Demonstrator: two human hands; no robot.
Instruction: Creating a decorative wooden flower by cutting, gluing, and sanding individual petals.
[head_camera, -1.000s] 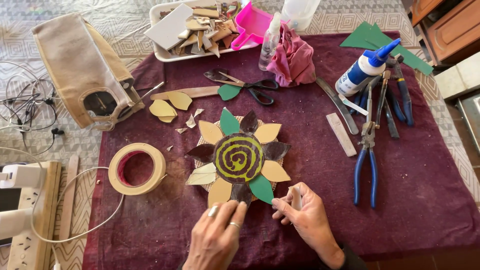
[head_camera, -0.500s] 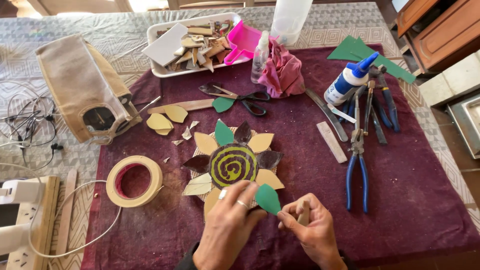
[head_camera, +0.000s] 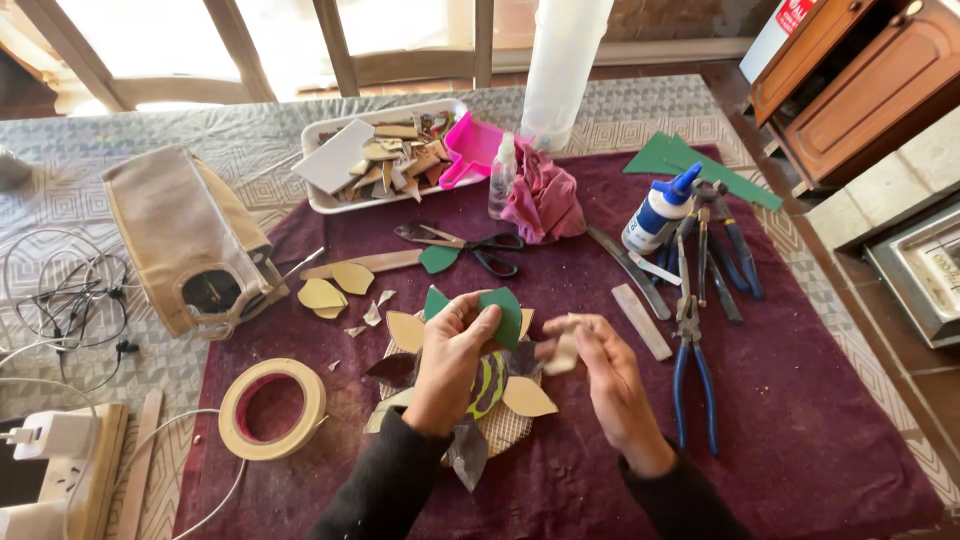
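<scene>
A paper flower (head_camera: 490, 395) with a green-and-yellow spiral centre and cream, dark and green petals lies on the maroon cloth (head_camera: 800, 400). My left hand (head_camera: 455, 355) is raised over it and pinches a green leaf-shaped petal (head_camera: 503, 312) between thumb and fingers. My right hand (head_camera: 605, 365), just to the right, holds a small pale scrap (head_camera: 566, 348) in its fingertips. Both forearms wear dark sleeves and cover part of the flower.
A masking tape roll (head_camera: 272, 408) lies left of the flower, blue-handled pliers (head_camera: 692, 370) to the right. Scissors (head_camera: 465, 242), a glue bottle (head_camera: 657, 212), a pink rag (head_camera: 545, 200), a white tray (head_camera: 330, 200) of scraps, loose yellow petals (head_camera: 335, 288) and a beige bag (head_camera: 190, 240) sit beyond.
My left hand has lifted the green petal off the flower's lower right edge and raised it. My right hand rose too, still holding the pale scrap. The camera has tilted upward.
</scene>
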